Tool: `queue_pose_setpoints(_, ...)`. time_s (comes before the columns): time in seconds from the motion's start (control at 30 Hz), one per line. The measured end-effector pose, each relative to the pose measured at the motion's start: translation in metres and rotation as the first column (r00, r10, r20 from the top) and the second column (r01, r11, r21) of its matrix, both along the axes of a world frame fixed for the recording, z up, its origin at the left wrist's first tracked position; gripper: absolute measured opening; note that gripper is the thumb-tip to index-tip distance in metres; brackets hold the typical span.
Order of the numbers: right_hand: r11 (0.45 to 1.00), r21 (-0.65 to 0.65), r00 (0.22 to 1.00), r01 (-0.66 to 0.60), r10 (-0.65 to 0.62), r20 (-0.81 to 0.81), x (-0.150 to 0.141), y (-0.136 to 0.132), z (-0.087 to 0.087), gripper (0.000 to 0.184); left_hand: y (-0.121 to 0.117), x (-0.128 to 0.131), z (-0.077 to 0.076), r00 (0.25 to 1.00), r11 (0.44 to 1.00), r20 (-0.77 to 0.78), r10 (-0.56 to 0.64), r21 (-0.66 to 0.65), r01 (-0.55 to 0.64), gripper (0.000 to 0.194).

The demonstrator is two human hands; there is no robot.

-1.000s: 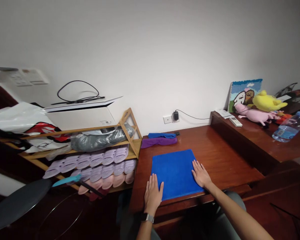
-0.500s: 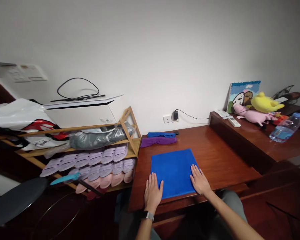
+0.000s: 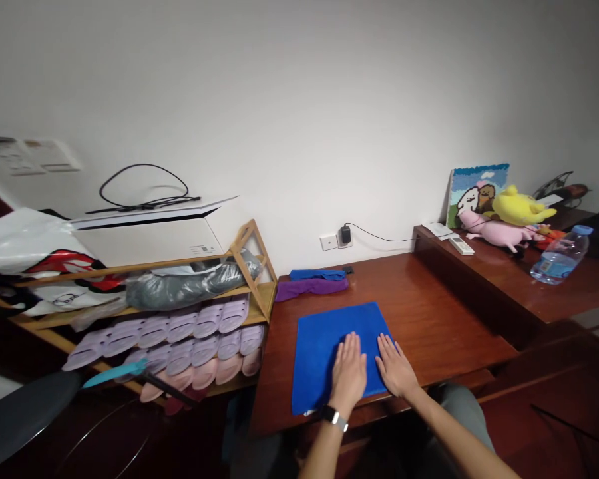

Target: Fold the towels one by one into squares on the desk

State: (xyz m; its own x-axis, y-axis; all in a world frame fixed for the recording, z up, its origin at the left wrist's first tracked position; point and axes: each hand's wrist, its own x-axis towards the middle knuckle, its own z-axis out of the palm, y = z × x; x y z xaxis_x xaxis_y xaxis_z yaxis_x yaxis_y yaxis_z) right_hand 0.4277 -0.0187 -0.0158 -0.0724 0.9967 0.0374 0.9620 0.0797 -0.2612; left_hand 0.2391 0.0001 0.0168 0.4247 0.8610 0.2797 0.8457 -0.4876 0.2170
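A blue cloth [image 3: 315,356] lies spread flat near the front edge of the brown wooden desk [image 3: 429,326]. On its middle-right part rests my left hand [image 3: 349,374], palm down with the fingers stretched out; a watch sits on that wrist. My right hand [image 3: 396,367] lies flat over the cloth's right edge, fingers extended and slightly apart. Neither hand grips anything. Behind the cloth, a folded purple cloth [image 3: 312,287] and a folded blue cloth [image 3: 317,274] lie side by side near the wall.
Left of the desk, a wooden rack [image 3: 259,293] holds several slippers [image 3: 207,319], bags and a white box [image 3: 150,241]. A raised surface at right carries a water bottle [image 3: 562,258], plush toys [image 3: 522,205], a remote [image 3: 462,245] and a picture [image 3: 476,189]. A black charger [image 3: 346,233] is plugged into the wall.
My left hand has moved right, from the cloth's left edge onto its middle-right part. My right hand stays at the right edge. The view has shifted slightly.
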Motion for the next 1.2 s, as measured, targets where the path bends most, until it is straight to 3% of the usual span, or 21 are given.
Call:
queue_pose_setpoints(0.1, 0.998, -0.020, 0.998, -0.051, 0.052, 0.043, 0.002, -0.001, -0.001, 0.065, -0.003, 0.048, -0.003, 0.992, 0.986, 0.020, -0.126, -0.112, 0.127, 0.064)
queue_pose_setpoints(0.2, 0.997, -0.017, 0.995, -0.069, 0.070, 0.068, 0.004, -0.001, -0.004, 0.066, -0.009, 0.054, -0.013, 0.991, 0.978, 0.015, -0.135, -0.159, 0.136, 0.066)
queue_pose_setpoints(0.3, 1.000, 0.004, 0.999, -0.015, 0.015, 0.034, 0.003, 0.000, -0.009, 0.068, -0.015, 0.018, -0.023, 0.997, 0.991, -0.006, -0.076, -0.114, 0.075, 0.068)
queue_pose_setpoints(0.4, 1.000, 0.027, 1.000, 0.006, -0.006, -0.001, 0.003, 0.001, -0.014, 0.070, -0.020, -0.046, -0.030, 0.995, 0.994, -0.034, 0.095, -0.060, -0.097, 0.069)
queue_pose_setpoints(0.5, 0.999, 0.033, 1.000, 0.006, -0.006, -0.016, 0.004, 0.001, -0.016, 0.070, -0.025, -0.111, -0.038, 0.946, 0.947, -0.052, 0.320, -0.007, -0.320, 0.073)
queue_pose_setpoints(0.6, 1.000, 0.015, 1.000, 0.011, -0.011, -0.008, 0.004, 0.000, -0.017, 0.071, -0.031, -0.150, -0.046, 0.912, 0.914, -0.058, 0.405, 0.030, -0.404, 0.072)
queue_pose_setpoints(0.8, 1.000, 0.025, 1.000, 0.009, -0.009, -0.003, 0.004, 0.000, -0.020, 0.070, -0.035, -0.156, -0.051, 0.914, 0.915, -0.051, 0.402, 0.048, -0.400, 0.066)
queue_pose_setpoints(1.2, 0.999, -0.034, 1.000, 0.018, -0.018, -0.001, 0.003, 0.003, -0.014, 0.070, -0.047, -0.164, -0.037, 0.948, 0.944, 0.058, 0.314, 0.083, -0.318, 0.053)
